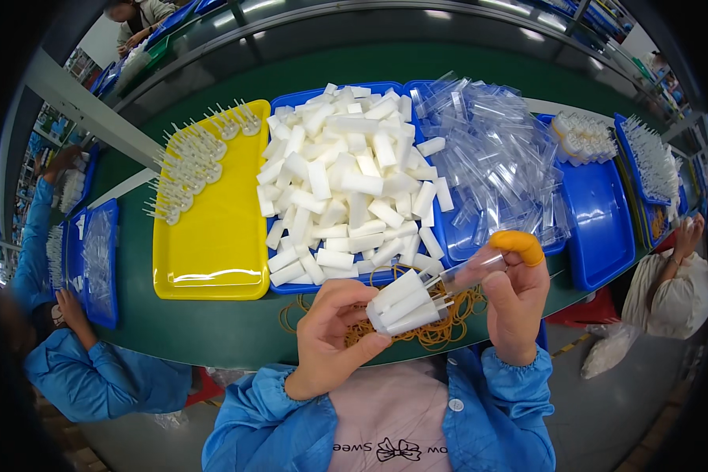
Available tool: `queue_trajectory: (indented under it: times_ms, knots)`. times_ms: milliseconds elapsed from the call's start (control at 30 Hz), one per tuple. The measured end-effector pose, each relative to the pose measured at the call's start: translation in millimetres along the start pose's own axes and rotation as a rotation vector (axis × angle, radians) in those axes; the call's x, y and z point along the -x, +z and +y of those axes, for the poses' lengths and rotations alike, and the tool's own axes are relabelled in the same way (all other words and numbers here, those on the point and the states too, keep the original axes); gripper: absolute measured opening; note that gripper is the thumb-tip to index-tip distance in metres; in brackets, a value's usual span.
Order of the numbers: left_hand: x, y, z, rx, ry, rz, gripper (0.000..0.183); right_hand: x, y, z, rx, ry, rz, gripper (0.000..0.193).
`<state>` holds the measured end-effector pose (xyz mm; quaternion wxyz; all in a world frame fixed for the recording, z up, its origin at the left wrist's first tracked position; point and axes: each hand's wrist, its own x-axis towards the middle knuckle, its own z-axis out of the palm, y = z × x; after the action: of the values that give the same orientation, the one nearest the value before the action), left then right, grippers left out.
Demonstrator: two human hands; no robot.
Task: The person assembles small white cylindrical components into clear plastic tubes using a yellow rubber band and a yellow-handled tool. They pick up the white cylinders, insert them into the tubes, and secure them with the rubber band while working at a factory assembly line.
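Note:
My left hand (334, 334) is closed around the base of a bundle of white parts (405, 303), whose thin pins point right. In my right hand (515, 303), thumb and fingers pinch a clear plastic sleeve (472, 271). An orange finger cot (519, 245) covers one of its fingertips. The sleeve's near end meets or overlaps the pin side of the bundle; I cannot tell whether any pin is inside it. Beneath the bundle lies a heap of tan rubber bands (440, 334), partly hidden by my hands.
White foam blocks (354, 173) overflow a blue tray ahead. Clear sleeves (495, 157) fill another to its right. A yellow tray (212, 259) holds white pinned parts (185, 173). Another blue tray (598, 228) holds a banded white bundle (582, 138). Co-workers sit at both sides.

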<state>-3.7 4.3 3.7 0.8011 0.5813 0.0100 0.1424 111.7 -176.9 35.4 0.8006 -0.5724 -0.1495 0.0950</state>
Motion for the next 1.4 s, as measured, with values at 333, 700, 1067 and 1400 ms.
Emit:
queue_trajectory:
  times_ms: [333,700,1067,1400]
  knots:
    - [1.4,-1.7,4.1,-0.402,0.126,0.01,0.05,3.2,6.8,1.5,0.049,0.075,-0.038,0.039]
    - [-8.5,8.1,22.1,-0.609,0.139,-0.15,0.053,4.0,4.3,-1.4,0.028,0.032,-0.154,0.037]
    - [-7.8,7.8,11.5,-0.522,0.088,-0.158,0.049,4.3,-8.2,-2.1,0.083,0.093,-0.207,0.034]
    - [-7.9,-2.5,-5.8,-0.2,-0.025,-0.002,0.04,-1.5,-24.3,0.7,0.355,-0.054,-0.176,0.026]
